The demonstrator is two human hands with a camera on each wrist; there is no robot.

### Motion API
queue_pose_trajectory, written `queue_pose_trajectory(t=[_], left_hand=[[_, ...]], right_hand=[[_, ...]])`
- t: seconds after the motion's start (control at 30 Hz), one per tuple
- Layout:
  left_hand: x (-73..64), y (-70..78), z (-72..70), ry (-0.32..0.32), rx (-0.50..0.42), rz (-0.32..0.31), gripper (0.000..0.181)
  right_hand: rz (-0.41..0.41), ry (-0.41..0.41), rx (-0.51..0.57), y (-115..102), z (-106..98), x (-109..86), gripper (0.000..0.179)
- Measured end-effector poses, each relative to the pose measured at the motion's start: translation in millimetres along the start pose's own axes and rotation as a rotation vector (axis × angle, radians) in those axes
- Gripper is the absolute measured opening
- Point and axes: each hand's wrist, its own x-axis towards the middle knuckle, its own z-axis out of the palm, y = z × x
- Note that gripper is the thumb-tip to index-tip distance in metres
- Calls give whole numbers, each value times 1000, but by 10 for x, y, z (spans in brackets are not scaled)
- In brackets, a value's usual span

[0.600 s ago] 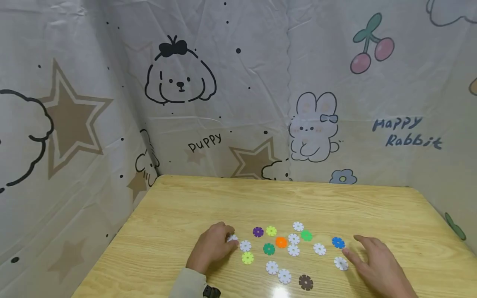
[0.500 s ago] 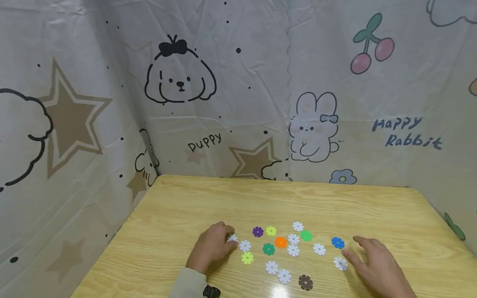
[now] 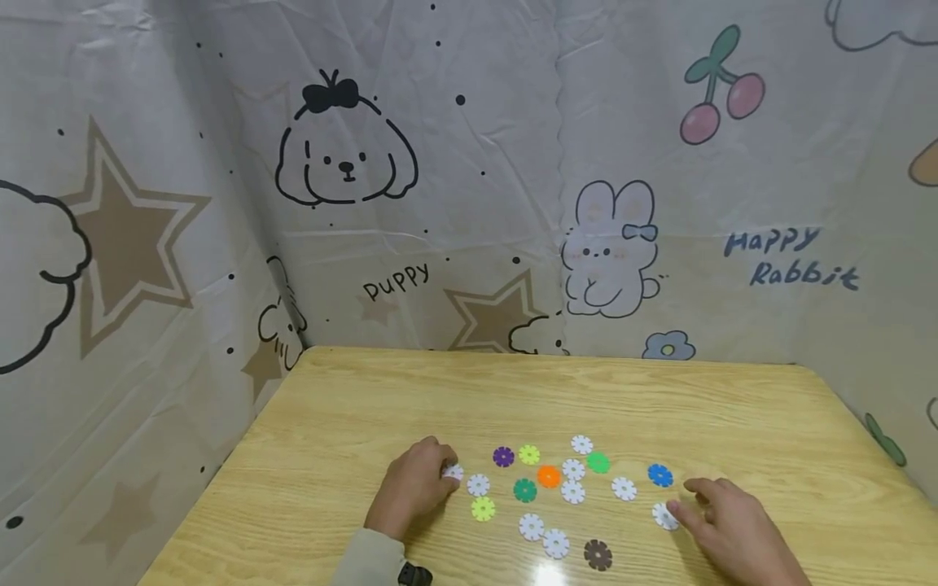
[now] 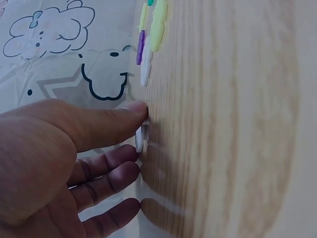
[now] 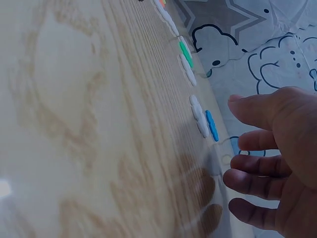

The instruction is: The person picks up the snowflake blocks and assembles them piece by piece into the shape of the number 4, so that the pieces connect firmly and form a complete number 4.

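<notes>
My left hand (image 3: 414, 487) is at the left end of a scatter of notched plastic snowflake discs on the wooden table. It pinches a white snowflake disc (image 3: 454, 472) between thumb and fingers; the left wrist view has the thumb (image 4: 133, 110) at one edge of that disc (image 4: 139, 139). At the right end, my right hand (image 3: 736, 525) hovers with relaxed, parted fingers and holds nothing. Its thumb tip overlaps another white snowflake disc (image 3: 664, 516) in the head view. The blue disc (image 3: 660, 475) lies just beyond it, near the index finger.
Between the hands lie several white discs plus purple (image 3: 503, 456), orange (image 3: 549, 477), dark green (image 3: 524, 490), light green (image 3: 598, 462) and yellow-green (image 3: 483, 509) ones. A brown disc (image 3: 598, 555) is nearest the front. A printed curtain (image 3: 469, 203) encloses the table (image 3: 352, 399).
My right hand has come slightly closer to the white disc at the right, its thumb now overlapping it. The left hand stays at its disc. The head view has shifted a little.
</notes>
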Motion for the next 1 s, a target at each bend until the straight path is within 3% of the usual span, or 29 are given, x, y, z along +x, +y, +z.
queue_pose_trajectory(t=[0.53, 0.83, 1.0], left_hand=[[-16, -32, 4, 5, -7, -23, 20], [-21, -36, -3, 6, -23, -21, 20], [-27, -56, -3, 9, -46, -12, 22]], right_hand=[[4, -12, -3, -40, 94, 10, 55], [-15, -17, 9, -67, 120, 20, 37], [-7, -29, 17, -75, 115, 35, 45]])
